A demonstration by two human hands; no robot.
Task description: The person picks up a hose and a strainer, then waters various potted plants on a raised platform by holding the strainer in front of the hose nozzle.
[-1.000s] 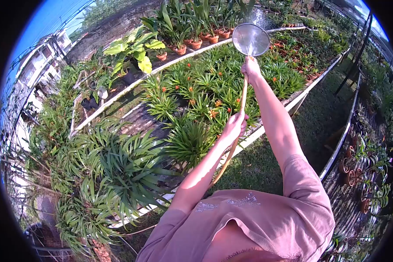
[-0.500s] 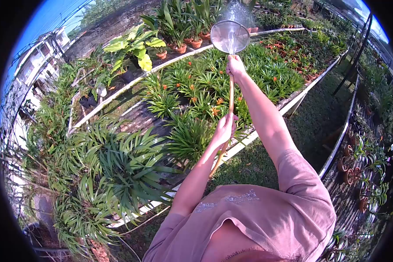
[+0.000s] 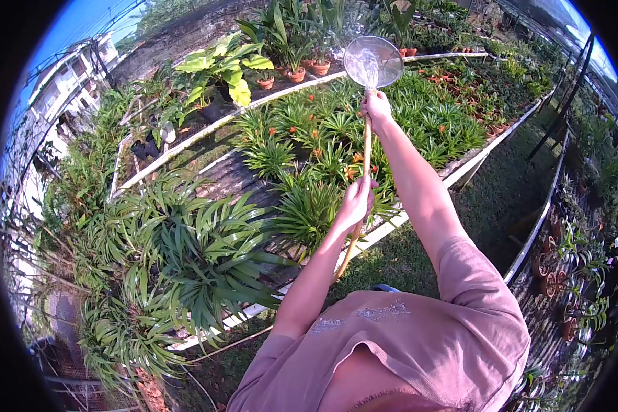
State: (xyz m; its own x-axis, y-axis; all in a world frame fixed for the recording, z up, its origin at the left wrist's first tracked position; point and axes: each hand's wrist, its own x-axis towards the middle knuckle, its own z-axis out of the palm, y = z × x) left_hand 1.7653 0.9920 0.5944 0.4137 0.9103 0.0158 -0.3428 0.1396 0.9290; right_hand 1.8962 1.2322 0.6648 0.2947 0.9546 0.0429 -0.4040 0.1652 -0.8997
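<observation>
The right hand (image 3: 376, 106), at 1 o'clock from the view's centre, has its fingers folded around the hose (image 3: 367, 147) just below the round mesh head (image 3: 390, 60), perhaps because this place steers the water (image 3: 367, 65) best. At 6 o'clock from it, the left hand (image 3: 358, 200) also wraps the hose, probably so that the 2 hands share its weight.

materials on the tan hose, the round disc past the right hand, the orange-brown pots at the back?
Hose: probably rubber or plastic; smooth, bending in a soft curve.
Round disc: fine mesh or clear plastic, can't tell; see-through, thin darker rim.
Pots: likely terracotta; earthy colour, though plastic could pass.
</observation>
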